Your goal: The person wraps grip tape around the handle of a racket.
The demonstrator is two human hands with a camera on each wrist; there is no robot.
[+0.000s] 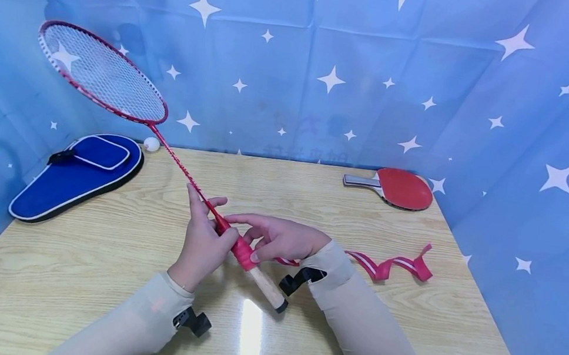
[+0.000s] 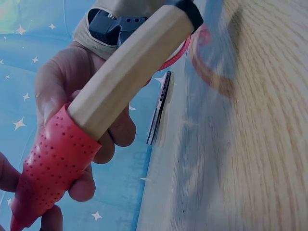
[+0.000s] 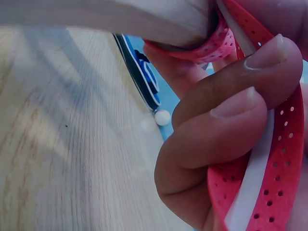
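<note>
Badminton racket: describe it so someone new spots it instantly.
Over the wooden table, find the left hand and right hand. Both touch the red racket, which slants up leftward. Unlike the solid-faced paddle at back right, it has see-through strings and a bare wooden handle end.

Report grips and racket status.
Left grip holding badminton racket. Right grip pinching perforated overgrip. Handle partly wrapped, lower wood bare. Table tennis paddle lies clear.

Head view looks forward and down from above, taking in most of the table [image 1: 64,275]. Both wrist views sit close, rolled sideways, sharing the racket handle [image 2: 130,72]; the left faces toward the paddle [image 2: 159,108], the right toward the blue case [image 3: 139,74].
</note>
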